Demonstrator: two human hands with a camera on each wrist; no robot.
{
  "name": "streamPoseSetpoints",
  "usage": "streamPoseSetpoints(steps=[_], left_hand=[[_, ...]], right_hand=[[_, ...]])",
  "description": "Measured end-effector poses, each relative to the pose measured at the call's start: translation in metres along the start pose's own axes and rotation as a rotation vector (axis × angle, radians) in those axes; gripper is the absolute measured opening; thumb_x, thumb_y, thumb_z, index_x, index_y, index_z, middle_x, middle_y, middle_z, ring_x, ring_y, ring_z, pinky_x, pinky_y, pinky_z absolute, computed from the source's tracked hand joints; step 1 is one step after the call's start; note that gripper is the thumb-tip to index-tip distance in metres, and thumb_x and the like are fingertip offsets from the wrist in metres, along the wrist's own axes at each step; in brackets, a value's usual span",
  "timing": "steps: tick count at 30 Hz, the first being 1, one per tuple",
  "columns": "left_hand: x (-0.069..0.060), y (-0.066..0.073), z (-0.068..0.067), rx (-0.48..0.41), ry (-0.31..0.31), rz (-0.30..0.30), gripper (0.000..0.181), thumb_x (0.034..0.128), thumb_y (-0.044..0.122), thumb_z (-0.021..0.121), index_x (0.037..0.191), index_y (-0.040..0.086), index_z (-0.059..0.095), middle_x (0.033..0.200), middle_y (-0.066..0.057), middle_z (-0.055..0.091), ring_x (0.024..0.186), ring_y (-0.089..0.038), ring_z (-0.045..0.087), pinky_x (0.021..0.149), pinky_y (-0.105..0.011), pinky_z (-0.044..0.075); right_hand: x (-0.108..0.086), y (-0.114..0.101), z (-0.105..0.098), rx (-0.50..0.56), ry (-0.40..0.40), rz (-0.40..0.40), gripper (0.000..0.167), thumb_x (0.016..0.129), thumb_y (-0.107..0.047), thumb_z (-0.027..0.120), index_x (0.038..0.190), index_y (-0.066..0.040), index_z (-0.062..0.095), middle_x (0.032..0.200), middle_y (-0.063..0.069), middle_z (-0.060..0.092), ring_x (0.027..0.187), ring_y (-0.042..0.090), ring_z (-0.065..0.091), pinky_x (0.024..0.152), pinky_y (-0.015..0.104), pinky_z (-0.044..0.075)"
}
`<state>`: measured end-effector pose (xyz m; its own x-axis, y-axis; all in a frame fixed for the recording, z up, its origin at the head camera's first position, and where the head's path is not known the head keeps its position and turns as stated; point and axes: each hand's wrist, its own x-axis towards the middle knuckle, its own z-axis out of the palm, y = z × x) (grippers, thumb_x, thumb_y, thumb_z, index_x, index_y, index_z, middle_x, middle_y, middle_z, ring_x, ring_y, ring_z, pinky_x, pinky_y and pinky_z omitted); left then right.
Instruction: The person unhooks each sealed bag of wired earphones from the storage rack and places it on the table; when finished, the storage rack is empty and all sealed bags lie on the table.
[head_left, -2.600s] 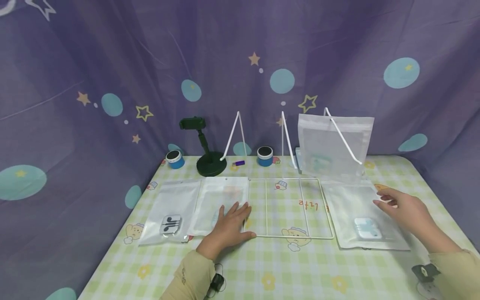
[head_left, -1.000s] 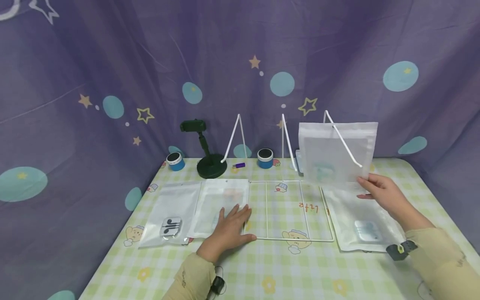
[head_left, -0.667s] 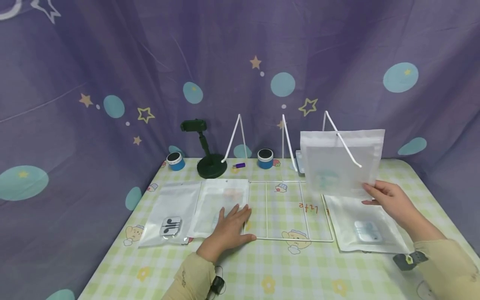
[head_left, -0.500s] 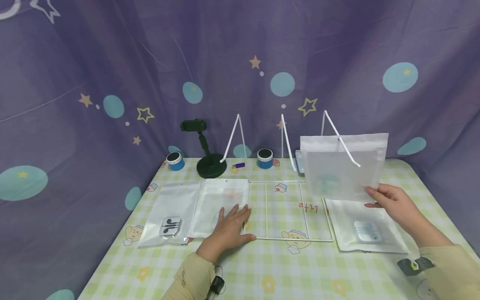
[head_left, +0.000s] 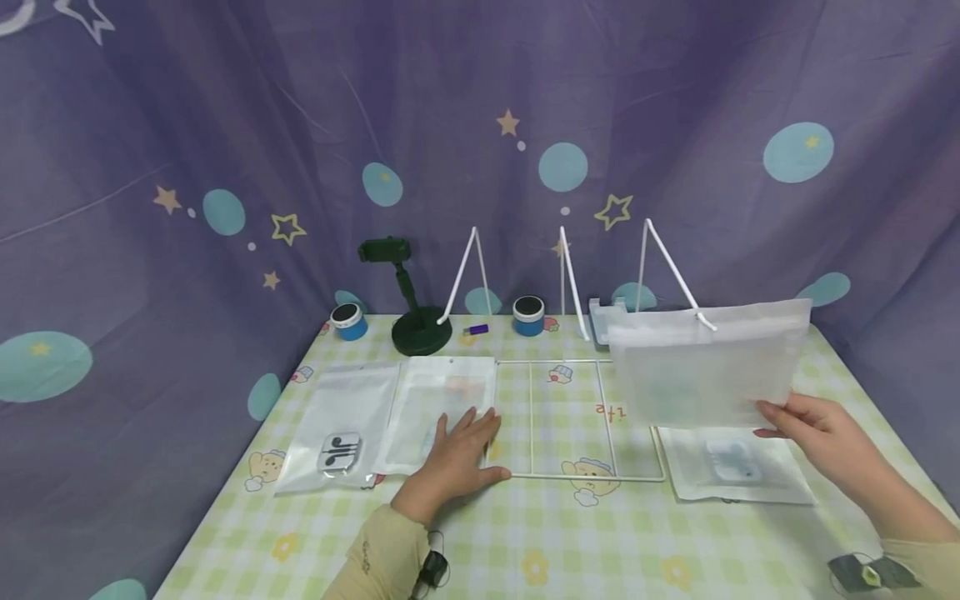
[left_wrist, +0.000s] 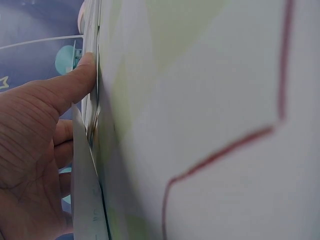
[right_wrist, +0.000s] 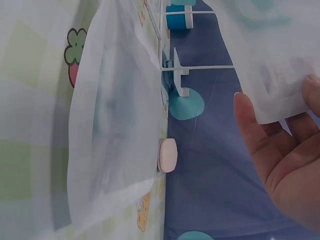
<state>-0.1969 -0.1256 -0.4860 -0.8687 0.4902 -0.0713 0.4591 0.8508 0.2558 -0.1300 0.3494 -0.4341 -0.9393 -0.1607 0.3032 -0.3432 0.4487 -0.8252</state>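
Observation:
A frosted zip bag (head_left: pixel 697 375) hangs at the front tip of the right-hand arm of a white wire rack (head_left: pixel 585 478). My right hand (head_left: pixel 840 442) pinches the bag's lower right corner between thumb and fingers; the right wrist view shows that corner too. My left hand (head_left: pixel 453 458) rests with fingers spread on the rack's left base edge and a white pouch (head_left: pixel 435 383). Farther left lies another pouch (head_left: pixel 352 400) with boxed earphones (head_left: pixel 340 452) inside. Below the hanging bag, a pouch (head_left: pixel 787 483) with a pale square item lies partly covered.
Behind the rack stand a black phone stand (head_left: pixel 422 332), two blue jars (head_left: pixel 349 321) and a light-blue item (head_left: pixel 597 321). A purple USB stick (head_left: pixel 476 330) lies between the stand and the right jar. Two other rack arms (head_left: pixel 573 283) carry nothing.
My right hand moved from over the table pouch to the hanging bag's corner. The bag slid forward and down along the rack arm to its tip. My left hand stayed in place.

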Motion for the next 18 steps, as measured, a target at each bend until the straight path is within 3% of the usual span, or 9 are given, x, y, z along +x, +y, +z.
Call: streamPoseSetpoints(steps=[4,7,10,13,16,18], left_hand=[[0.000,-0.001,-0.001,-0.003,0.006,0.005,0.086,0.0838,0.057,0.068,0.151,0.012,0.039,0.156,-0.005,0.033,0.145,-0.033,0.023,0.109,-0.068,0.006],[0.000,-0.001,0.000,0.003,0.008,0.007,0.086,0.0836,0.058,0.067,0.150,0.012,0.039,0.156,-0.005,0.033,0.145,-0.033,0.023,0.109,-0.068,0.007],[0.000,-0.002,0.001,0.011,0.006,0.005,0.087,0.0837,0.059,0.067,0.151,0.012,0.038,0.156,-0.005,0.033,0.145,-0.033,0.023,0.109,-0.068,0.007],[-0.001,-0.002,0.000,0.011,0.003,0.004,0.086,0.0840,0.059,0.067,0.151,0.012,0.038,0.157,-0.005,0.033,0.145,-0.033,0.023,0.109,-0.068,0.006],[-0.001,-0.001,-0.001,0.010,0.000,0.001,0.086,0.0839,0.058,0.067,0.151,0.012,0.038,0.157,-0.004,0.032,0.145,-0.033,0.023,0.109,-0.068,0.006],[-0.001,-0.001,-0.001,0.009,-0.002,0.001,0.086,0.0838,0.058,0.067,0.151,0.012,0.038,0.157,-0.004,0.033,0.145,-0.033,0.023,0.109,-0.068,0.006]], right_hand=[[-0.008,-0.005,-0.004,-0.092,0.007,0.042,0.019,0.100,-0.002,0.052,0.092,0.003,0.069,0.104,-0.024,0.063,0.088,-0.004,0.064,0.071,0.016,0.052],[-0.014,-0.012,-0.006,-0.130,0.011,0.044,0.021,0.100,-0.002,0.052,0.087,0.001,0.068,0.099,-0.019,0.066,0.085,-0.001,0.066,0.072,0.013,0.050],[-0.018,-0.017,-0.008,-0.134,0.020,0.024,0.018,0.099,0.000,0.052,0.093,0.003,0.069,0.097,-0.014,0.067,0.083,0.002,0.068,0.072,0.011,0.049],[-0.021,-0.022,-0.009,-0.126,0.042,0.004,0.020,0.099,0.002,0.052,0.082,0.003,0.063,0.085,-0.008,0.065,0.084,0.001,0.067,0.072,0.012,0.050],[-0.023,-0.026,-0.013,-0.103,0.074,-0.011,0.017,0.098,0.005,0.050,0.088,0.006,0.064,0.092,-0.010,0.068,0.087,0.000,0.067,0.072,0.013,0.051],[-0.025,-0.028,-0.016,-0.065,0.097,-0.032,0.018,0.098,0.008,0.049,0.103,0.009,0.066,0.104,-0.014,0.069,0.089,0.000,0.067,0.073,0.014,0.051]])
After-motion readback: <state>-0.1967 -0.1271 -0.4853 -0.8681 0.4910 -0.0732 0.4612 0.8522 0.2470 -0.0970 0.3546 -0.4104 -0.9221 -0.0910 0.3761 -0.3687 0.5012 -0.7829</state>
